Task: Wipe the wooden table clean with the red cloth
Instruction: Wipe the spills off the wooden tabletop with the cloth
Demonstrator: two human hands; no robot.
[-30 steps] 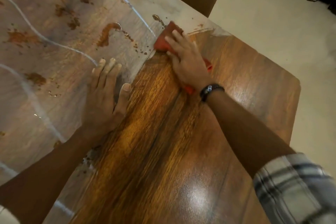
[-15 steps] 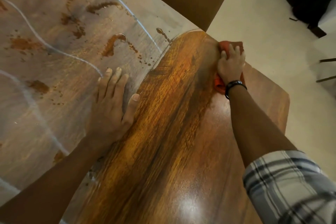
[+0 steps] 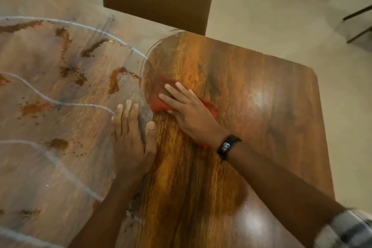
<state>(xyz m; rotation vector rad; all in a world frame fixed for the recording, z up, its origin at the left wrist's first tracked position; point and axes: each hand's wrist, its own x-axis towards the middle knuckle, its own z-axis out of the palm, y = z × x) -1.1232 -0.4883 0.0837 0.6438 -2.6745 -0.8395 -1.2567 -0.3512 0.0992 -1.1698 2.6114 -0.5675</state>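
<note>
Item: red cloth (image 3: 157, 104), bunched on the wooden table (image 3: 261, 96) at the curled edge of a stained clear plastic cover (image 3: 60, 106). Likely soft, light and limp; best driven under a flat palm. Right hand (image 3: 187, 110): fingers straight, pressing the cloth. Left hand (image 3: 130, 137): flat, pinning the cover.

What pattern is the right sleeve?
Grey-and-white plaid sleeve, blurred, seen in the head view's lower right corner.

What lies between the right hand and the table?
The red cloth: the right hand presses it flat on the bare wood of the table, seen in the head view.
</note>
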